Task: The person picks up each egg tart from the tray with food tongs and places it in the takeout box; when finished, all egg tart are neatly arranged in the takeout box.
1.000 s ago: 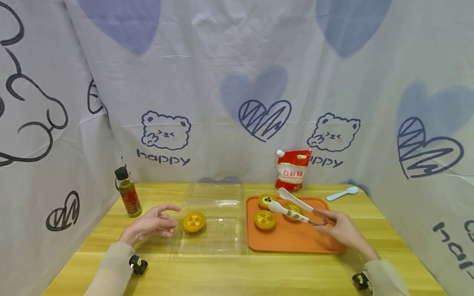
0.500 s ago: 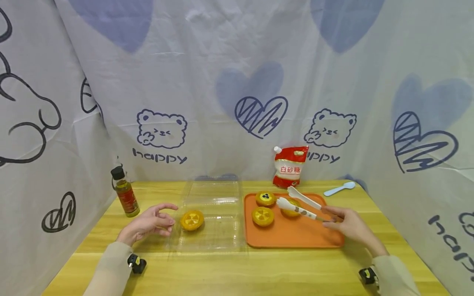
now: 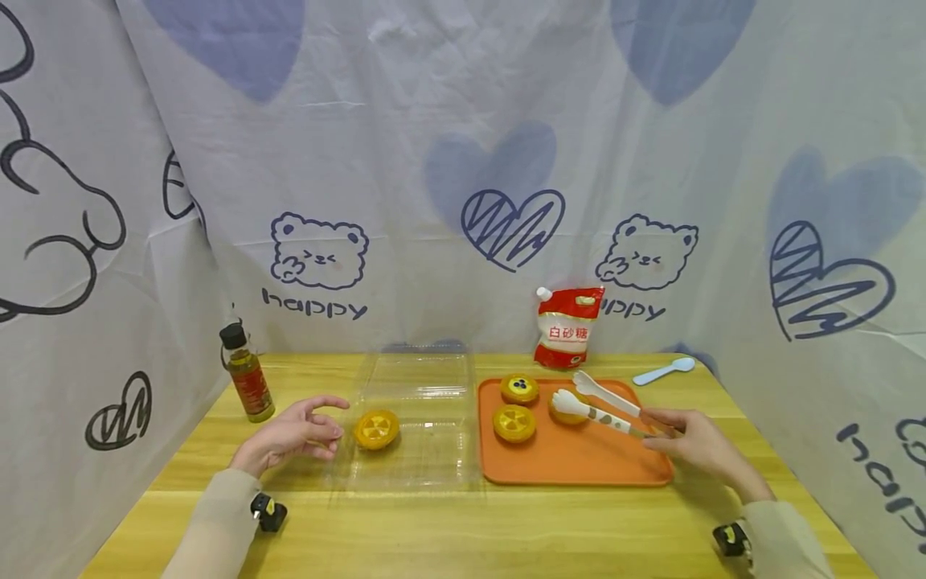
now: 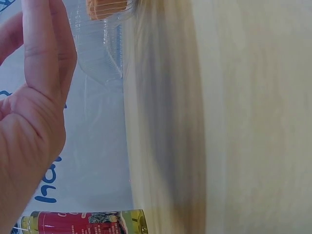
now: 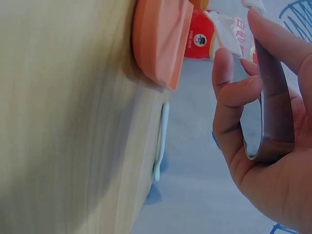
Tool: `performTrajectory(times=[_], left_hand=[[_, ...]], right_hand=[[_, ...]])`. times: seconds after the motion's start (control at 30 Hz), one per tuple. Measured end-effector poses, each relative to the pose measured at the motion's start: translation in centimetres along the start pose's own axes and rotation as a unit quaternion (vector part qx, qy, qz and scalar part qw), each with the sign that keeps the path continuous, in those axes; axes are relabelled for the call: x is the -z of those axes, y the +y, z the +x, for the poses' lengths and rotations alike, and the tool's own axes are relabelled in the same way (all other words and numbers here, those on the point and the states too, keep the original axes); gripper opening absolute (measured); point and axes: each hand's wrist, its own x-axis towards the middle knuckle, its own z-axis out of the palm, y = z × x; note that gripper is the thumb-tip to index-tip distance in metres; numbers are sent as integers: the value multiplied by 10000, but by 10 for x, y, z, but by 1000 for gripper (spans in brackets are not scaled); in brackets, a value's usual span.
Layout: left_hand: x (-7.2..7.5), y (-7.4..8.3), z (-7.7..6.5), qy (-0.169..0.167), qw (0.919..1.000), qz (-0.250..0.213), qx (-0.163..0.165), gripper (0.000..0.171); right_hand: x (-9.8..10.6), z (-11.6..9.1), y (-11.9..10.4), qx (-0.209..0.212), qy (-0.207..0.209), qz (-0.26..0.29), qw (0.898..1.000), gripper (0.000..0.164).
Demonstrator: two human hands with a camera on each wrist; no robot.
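Observation:
My right hand grips a pair of tongs by their metal bend, and the white tips stand spread over the orange tray. Between and below the tips, a tart on the tray is partly covered by them. Two more tarts lie to its left: one with dark dots and one with a wedge pattern. My left hand, fingers relaxed and holding nothing, hovers at the left side of a clear plastic box with its lid up. Inside that box sits a single tart.
Behind the tray stands a red and white sugar pouch. A pale blue spoon lies at the back right of the table. At the left, an oil bottle stands beyond my left hand. Printed cloth walls the table's back and sides.
My right hand and the tongs have shifted right over the tray, from near the left tarts to the right-hand one. My left hand keeps almost the same place.

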Motion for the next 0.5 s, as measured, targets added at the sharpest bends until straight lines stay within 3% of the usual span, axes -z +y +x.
performTrajectory(times=[0.5], left_hand=[[1,0,1,-37,10000,-15,-40,62]], right_hand=[[2,4,9,-204,-430,461,9978,62]])
